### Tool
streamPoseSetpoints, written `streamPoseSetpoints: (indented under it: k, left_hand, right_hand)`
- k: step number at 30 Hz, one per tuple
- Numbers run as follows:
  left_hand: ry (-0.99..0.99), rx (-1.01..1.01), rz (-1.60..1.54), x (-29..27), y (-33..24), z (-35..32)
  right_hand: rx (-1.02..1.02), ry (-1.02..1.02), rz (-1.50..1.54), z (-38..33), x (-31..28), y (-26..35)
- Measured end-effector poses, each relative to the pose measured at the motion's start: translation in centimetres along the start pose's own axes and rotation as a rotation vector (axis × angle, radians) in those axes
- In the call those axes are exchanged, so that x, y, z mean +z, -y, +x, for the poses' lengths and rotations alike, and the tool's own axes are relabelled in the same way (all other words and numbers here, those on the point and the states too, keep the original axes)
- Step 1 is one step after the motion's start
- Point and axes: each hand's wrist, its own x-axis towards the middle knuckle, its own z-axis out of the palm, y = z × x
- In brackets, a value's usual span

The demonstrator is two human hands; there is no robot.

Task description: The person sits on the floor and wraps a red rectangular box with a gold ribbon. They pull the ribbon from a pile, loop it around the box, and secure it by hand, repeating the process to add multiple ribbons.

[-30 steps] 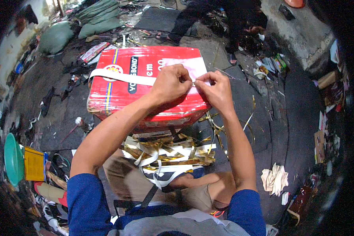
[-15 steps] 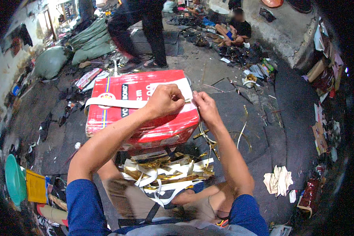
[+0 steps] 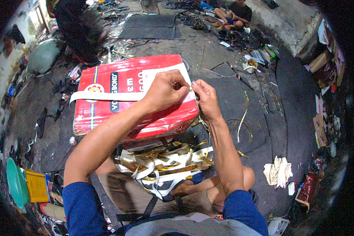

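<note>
A red carton (image 3: pixel 106 114) with a white panel and printed bands stands in front of me, and a long white strip (image 3: pixel 114 95) lies across its top. My left hand (image 3: pixel 167 90) is closed in a pinch over the strip's right part, on the white panel. Close by, at the carton's right edge, my right hand (image 3: pixel 207 99) pinches with thumb and forefinger. A tiny gold-coloured piece of strip (image 3: pixel 190 89) shows between the two hands' fingertips; its full shape is hidden. Below the carton, a heap of white and gold strips (image 3: pixel 165 163) lies by my lap.
Loose gold strips (image 3: pixel 246 114) curl on the dark floor mat at right, near a crumpled cream cloth (image 3: pixel 278 172). A green basin (image 3: pixel 16 183) and a yellow crate (image 3: pixel 36 187) stand at lower left. One person (image 3: pixel 76 31) stands far left; another (image 3: pixel 238 15) sits far right.
The carton appears further left and higher in the picture, and both hands have shifted up slightly with it. The standing person has moved left. Both hands keep their pinch.
</note>
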Motion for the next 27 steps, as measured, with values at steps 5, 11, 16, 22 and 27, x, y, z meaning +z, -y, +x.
streamPoseSetpoints:
  k: [5, 11, 16, 22, 27]
  left_hand:
    - [0.015, -0.009, -0.001, 0.7, -0.1, 0.8]
    - [0.016, -0.013, -0.026, 0.5, -0.3, 0.9]
    - [-0.002, 0.009, -0.019, 0.6, 0.1, 0.8]
    - [-0.014, -0.06, 0.004, 0.5, -0.5, 0.4]
    - [-0.036, -0.033, 0.047, 0.3, -0.3, 0.4]
  right_hand:
    - [0.267, -0.017, 0.423, -0.8, -0.5, 0.5]
    - [0.405, 0.157, 0.423, 1.1, -3.2, 2.5]
    - [-0.178, -0.262, -1.049, 5.4, 0.9, 2.9]
    - [-0.22, -0.133, -0.993, 5.2, -0.3, 1.8]
    - [-0.212, -0.271, -0.74, 4.5, -1.0, -1.9]
